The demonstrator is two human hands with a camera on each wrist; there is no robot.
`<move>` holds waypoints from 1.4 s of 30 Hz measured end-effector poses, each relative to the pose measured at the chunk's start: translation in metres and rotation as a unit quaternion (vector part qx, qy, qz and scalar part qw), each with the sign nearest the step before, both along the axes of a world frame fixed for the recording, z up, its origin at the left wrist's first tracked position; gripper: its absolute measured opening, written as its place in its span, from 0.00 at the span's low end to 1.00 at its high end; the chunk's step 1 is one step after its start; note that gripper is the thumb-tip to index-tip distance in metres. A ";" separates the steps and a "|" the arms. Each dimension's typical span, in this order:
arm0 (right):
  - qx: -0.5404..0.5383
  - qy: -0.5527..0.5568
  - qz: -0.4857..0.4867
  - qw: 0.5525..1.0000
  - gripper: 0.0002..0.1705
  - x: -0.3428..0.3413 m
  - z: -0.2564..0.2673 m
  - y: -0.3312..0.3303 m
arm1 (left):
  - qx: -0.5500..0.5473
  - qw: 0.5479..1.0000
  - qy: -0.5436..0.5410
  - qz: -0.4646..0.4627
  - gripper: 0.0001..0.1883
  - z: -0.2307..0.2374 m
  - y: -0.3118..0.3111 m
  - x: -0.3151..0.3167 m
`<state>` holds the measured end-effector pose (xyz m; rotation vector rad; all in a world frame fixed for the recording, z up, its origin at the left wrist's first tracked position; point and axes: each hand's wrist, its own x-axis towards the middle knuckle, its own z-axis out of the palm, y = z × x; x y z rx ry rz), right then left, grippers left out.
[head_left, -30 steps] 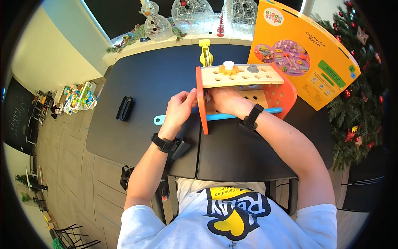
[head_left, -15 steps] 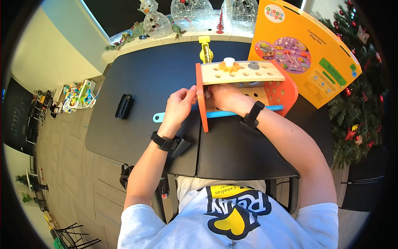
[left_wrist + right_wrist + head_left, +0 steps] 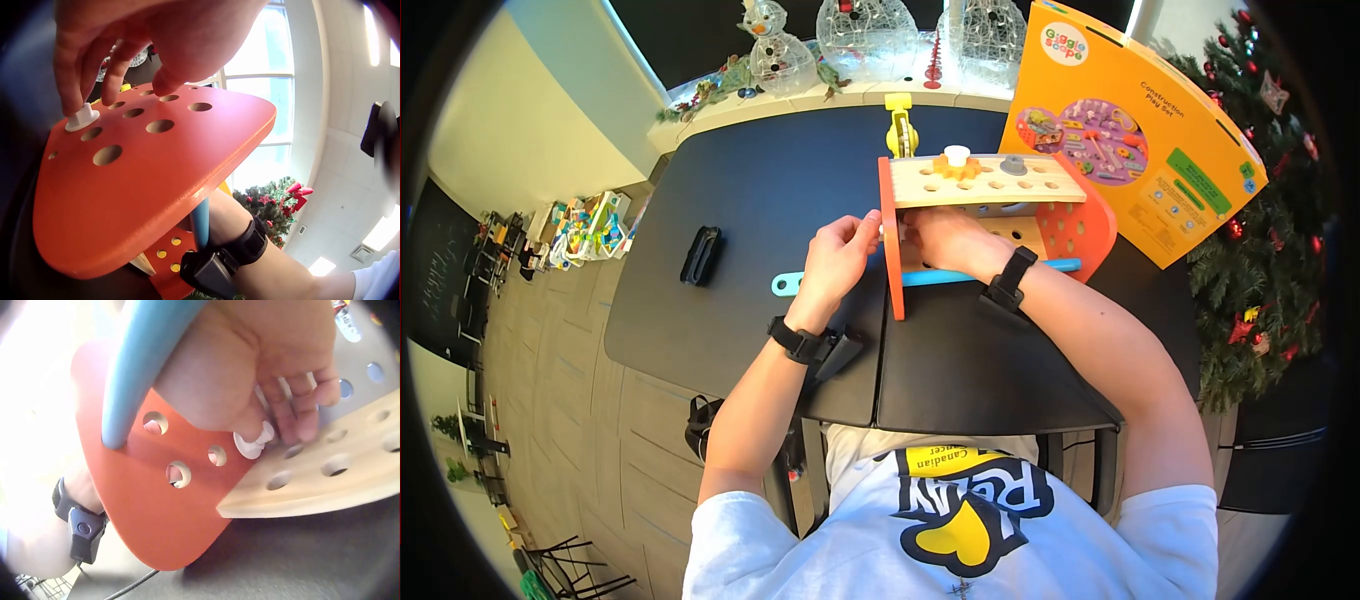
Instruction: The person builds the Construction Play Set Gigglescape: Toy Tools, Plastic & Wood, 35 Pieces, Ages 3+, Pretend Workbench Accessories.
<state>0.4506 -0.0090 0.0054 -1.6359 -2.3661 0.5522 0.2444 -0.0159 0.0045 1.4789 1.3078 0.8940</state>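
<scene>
My left hand (image 3: 840,255) is at the outer face of the orange side panel (image 3: 181,162) of a wooden toy toolbox. Its fingertips grip a small white plastic peg (image 3: 82,117), whose round flange sits against the panel near one hole. Inside the box, my right hand (image 3: 250,369) reaches under the wooden top (image 3: 1000,185). Its thumb presses a white flanged plastic piece (image 3: 250,445) at the panel's inner face, next to the perforated wooden board (image 3: 325,465). The other right fingers are bent close by, partly hidden. A blue bar (image 3: 940,277) passes below the right wrist.
An orange gear with a white peg (image 3: 956,160) and a grey nut (image 3: 1013,165) sit on the top. Behind stand a yellow toy (image 3: 902,130) and a large yellow box (image 3: 1140,130). A black case (image 3: 702,256) lies on the dark table (image 3: 740,180).
The left fingertips have drawn slightly away from the panel, and a bit of white now shows between them and it. The right hand stays inside the box.
</scene>
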 end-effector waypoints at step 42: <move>0.050 0.079 0.024 0.995 0.13 -0.008 0.021 -0.011 | -0.007 1.000 -0.007 -0.002 0.26 0.009 -0.006 0.002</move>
